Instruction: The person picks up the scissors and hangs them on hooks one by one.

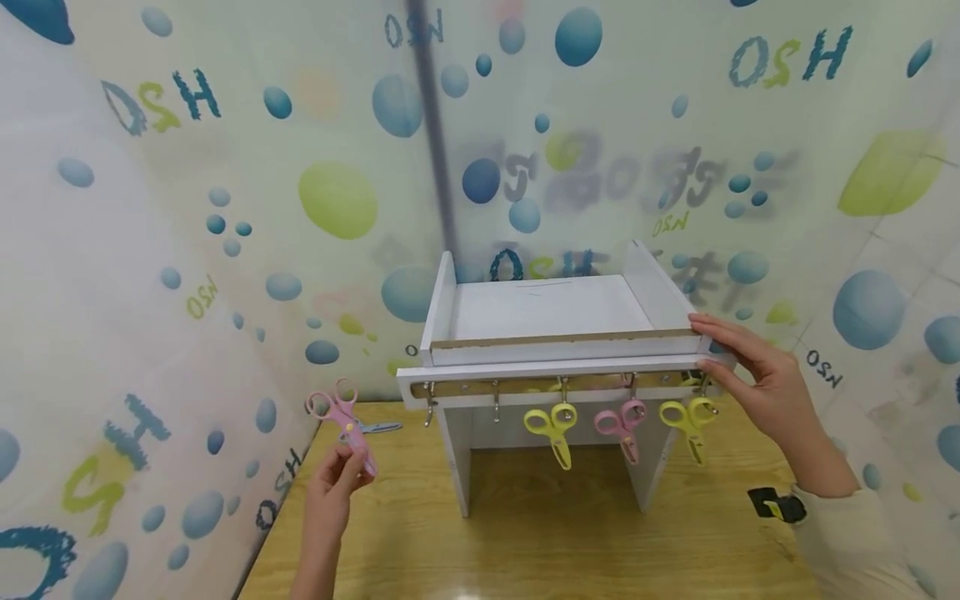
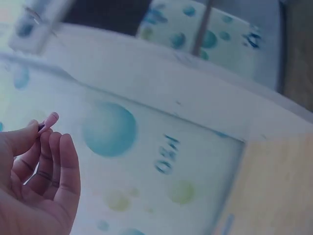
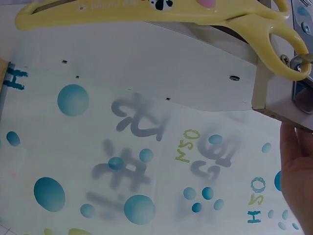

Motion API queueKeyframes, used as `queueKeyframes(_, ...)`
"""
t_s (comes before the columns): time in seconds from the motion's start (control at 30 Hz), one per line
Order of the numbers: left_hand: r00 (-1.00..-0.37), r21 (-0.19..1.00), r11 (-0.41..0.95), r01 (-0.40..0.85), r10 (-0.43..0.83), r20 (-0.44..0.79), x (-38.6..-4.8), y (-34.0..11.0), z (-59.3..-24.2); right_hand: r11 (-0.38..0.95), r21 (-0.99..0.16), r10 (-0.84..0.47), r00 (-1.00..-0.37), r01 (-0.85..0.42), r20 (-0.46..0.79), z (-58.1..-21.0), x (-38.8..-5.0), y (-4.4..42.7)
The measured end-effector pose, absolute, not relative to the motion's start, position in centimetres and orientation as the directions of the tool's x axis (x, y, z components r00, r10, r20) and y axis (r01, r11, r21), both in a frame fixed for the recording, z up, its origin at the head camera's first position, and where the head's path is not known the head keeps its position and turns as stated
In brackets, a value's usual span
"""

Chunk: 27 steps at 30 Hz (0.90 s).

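Note:
In the head view my left hand point(image 1: 326, 492) pinches pink scissors point(image 1: 347, 417) near the blade end, with the finger loops pointing up. The left wrist view shows only a pink tip point(image 2: 52, 118) between thumb and fingers. Blue scissors point(image 1: 382, 427) lie on the table just behind them. My right hand point(image 1: 780, 392) grips the right end of a white shelf point(image 1: 555, 304), thumb in front. From hooks on its front rail hang yellow scissors point(image 1: 551, 427), pink scissors point(image 1: 621, 425) and more yellow scissors point(image 1: 692, 421); the last pair looms close in the right wrist view.
Two metal hooks point(image 1: 496, 402) stick out of the rail's left half, near my left hand. The shelf stands on a wooden table point(image 1: 555, 533), with a patterned wall covering point(image 1: 337, 250) close around. A black item point(image 1: 776, 505) is beside the right sleeve.

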State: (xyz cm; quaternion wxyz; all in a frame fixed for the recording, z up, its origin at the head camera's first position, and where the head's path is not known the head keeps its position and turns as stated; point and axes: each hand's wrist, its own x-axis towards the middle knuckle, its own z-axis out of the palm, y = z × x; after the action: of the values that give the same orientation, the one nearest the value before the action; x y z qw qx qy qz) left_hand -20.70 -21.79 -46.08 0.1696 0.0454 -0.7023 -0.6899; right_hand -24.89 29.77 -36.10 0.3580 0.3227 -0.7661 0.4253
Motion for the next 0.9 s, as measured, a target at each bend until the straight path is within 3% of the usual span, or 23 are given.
queueKeyframes(0.23, -0.896, 0.941, 0.066, 0.333, -0.288, 0.337, -18.0, -18.8, -41.9, 0.419, -0.427, -0.188, -0.537, -0.801, 0.823, -36.0, -24.8, 29.7)
queueKeyframes(0.4, -0.842, 0.848, 0.055, 0.527, -0.098, 0.530, -16.7, -16.5, -41.2, 0.417, -0.430, -0.182, -0.537, -0.801, 0.823, -36.0, -24.8, 29.6)
queueKeyframes(0.53, -0.791, 0.787, 0.074, 0.612, 0.064, 0.609, -16.5, -14.6, -41.5, 0.420, -0.433, -0.175, -0.539, -0.798, 0.824, -36.0, -24.8, 29.7)
queueKeyframes(0.67, -0.778, 0.767, 0.137, 0.626, 0.164, 0.606, -16.6, -12.8, -42.2, 0.418, -0.434, -0.176, -0.539, -0.798, 0.824, -36.0, -24.8, 29.7)
queueKeyframes(0.9, -0.840, 0.806, 0.239, 0.542, 0.190, 0.509, -16.8, -10.6, -43.7, 0.415, -0.432, -0.178, -0.537, -0.801, 0.825, -36.1, -24.9, 29.7)
